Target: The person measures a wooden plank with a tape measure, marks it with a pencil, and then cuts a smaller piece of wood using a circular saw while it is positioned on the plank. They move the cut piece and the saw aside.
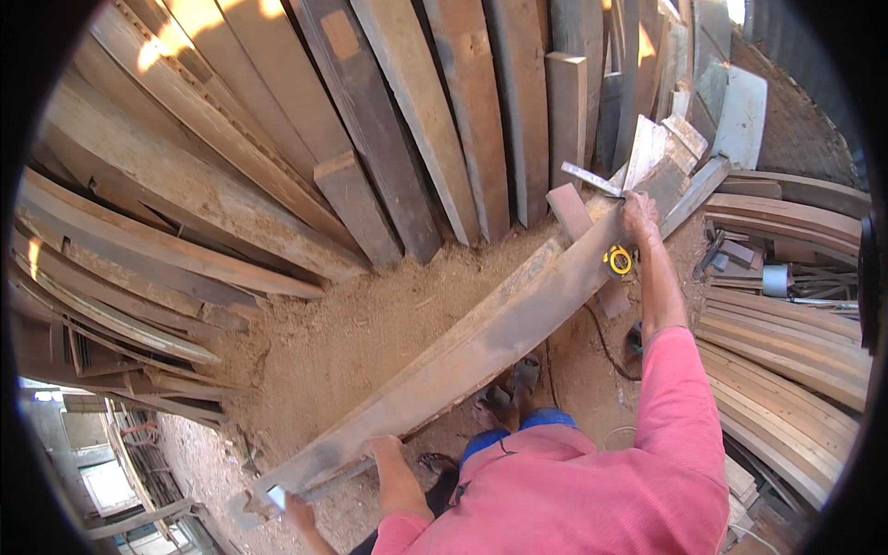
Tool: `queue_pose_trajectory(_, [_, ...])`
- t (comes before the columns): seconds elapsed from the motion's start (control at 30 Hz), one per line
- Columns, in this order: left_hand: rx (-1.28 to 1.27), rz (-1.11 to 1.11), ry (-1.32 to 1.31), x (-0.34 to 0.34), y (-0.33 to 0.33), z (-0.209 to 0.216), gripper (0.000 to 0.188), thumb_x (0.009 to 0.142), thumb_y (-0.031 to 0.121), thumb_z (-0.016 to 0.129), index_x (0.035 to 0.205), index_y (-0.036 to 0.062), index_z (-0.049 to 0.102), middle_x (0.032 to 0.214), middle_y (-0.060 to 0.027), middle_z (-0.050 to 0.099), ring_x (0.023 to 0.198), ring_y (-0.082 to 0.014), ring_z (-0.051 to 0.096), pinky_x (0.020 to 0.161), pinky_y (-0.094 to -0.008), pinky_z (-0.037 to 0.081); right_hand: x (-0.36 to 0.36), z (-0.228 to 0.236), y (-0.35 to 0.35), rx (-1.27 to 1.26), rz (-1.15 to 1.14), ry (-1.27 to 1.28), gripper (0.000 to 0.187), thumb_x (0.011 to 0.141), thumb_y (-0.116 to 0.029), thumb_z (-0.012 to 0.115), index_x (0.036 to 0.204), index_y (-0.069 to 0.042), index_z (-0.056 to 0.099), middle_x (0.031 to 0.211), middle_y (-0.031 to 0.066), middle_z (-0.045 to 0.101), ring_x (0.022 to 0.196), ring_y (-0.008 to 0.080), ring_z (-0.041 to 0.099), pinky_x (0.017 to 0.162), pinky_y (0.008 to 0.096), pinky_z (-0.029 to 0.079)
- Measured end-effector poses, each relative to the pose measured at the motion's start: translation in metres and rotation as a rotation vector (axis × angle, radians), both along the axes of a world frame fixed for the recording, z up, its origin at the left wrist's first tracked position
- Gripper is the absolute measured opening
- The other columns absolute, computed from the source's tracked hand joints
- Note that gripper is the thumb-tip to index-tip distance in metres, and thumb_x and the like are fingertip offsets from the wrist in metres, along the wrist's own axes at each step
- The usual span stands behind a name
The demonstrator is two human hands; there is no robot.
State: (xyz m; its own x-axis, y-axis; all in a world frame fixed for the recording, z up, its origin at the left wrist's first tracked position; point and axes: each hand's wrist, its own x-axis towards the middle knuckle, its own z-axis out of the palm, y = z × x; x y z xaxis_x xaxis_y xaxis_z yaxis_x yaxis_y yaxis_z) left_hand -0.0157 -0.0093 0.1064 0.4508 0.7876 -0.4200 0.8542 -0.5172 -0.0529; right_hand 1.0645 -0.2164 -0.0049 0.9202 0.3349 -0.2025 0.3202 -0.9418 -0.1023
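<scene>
Right hand (640,215): fingers are curling at the right end of the long plank (481,335), beside a narrow pale rule (592,178); what they are grasping cannot be told.
Left hand (382,447): is resting at the plank's near edge, toward the left end; finger closure cannot be told.
Tape measure (618,261): yellow and black, is sitting at the near edge, close to the right wrist.
Plank position: is running diagonally, its right end lying over a crosspiece (614,300).
Co-worker's hand (298,511): is holding a white object (277,498) near the left end.
Upright boards (465,102): are standing beyond the far edge.
</scene>
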Motion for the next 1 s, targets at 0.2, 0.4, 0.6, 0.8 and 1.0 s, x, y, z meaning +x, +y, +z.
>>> queue_pose_trajectory(0.2, [-0.386, 0.293, 0.822, 0.229, -0.002, -0.075, 0.028, 0.095, 0.028, 0.057, 0.120, 0.0182, 0.064, 0.117, -0.0013, 0.063, 0.110, -0.0210, 0.059, 0.091, -0.0412, 0.051, -0.011, 0.016, -0.003, -0.058, 0.067, -0.119, 0.028, 0.094, -0.015, 0.055, 0.118, -0.011, 0.069, 0.119, 0.0195, 0.064, 0.114, 0.0383, 0.063, 0.091, 0.0492, 0.055])
queue_pose_trajectory(0.4, [-0.503, 0.283, 1.037, 0.359, -0.012, -0.124, 0.043, 0.097, 0.041, 0.058, 0.137, 0.0240, 0.063, 0.138, -0.0001, 0.063, 0.129, -0.0202, 0.058, 0.099, -0.0460, 0.050, -0.017, 0.005, 0.006, -0.049, 0.149, -0.198, 0.026, 0.087, -0.012, 0.059, 0.111, -0.002, 0.064, 0.113, 0.0230, 0.066, 0.109, 0.0407, 0.063, 0.092, 0.0492, 0.052])
queue_pose_trajectory(0.6, [-0.547, 0.212, 0.931, 0.368, -0.012, -0.126, 0.062, 0.092, 0.054, 0.064, 0.147, 0.0285, 0.055, 0.154, 0.0033, 0.051, 0.140, -0.0230, 0.051, 0.107, -0.0502, 0.046, -0.017, -0.024, -0.066, 0.273, -0.013, -0.113, 0.036, 0.082, -0.011, 0.060, 0.113, 0.007, 0.057, 0.113, 0.0340, 0.062, 0.107, 0.0491, 0.062, 0.091, 0.0543, 0.051])
queue_pose_trajectory(0.8, [-0.494, 0.192, 0.857, 0.371, -0.022, -0.100, 0.065, 0.090, 0.057, 0.066, 0.147, 0.0271, 0.056, 0.154, 0.0012, 0.052, 0.138, -0.0261, 0.052, 0.104, -0.0575, 0.046, -0.128, 0.022, -0.051, 0.142, -0.153, 0.093, 0.099, 0.073, -0.064, 0.077, 0.151, -0.017, 0.039, 0.132, 0.0309, 0.054, 0.125, 0.0471, 0.054, 0.104, 0.0534, 0.045])
queue_pose_trajectory(1.0, [-0.511, 0.172, 0.912, 0.365, -0.028, -0.101, 0.066, 0.089, 0.061, 0.065, 0.145, 0.0285, 0.057, 0.152, 0.0012, 0.053, 0.139, -0.0268, 0.052, 0.103, -0.0602, 0.046, -0.150, 0.025, -0.038, 0.089, -0.269, 0.136, 0.088, 0.075, -0.050, 0.079, 0.142, -0.009, 0.040, 0.131, 0.0219, 0.058, 0.122, 0.0414, 0.059, 0.100, 0.0524, 0.048])
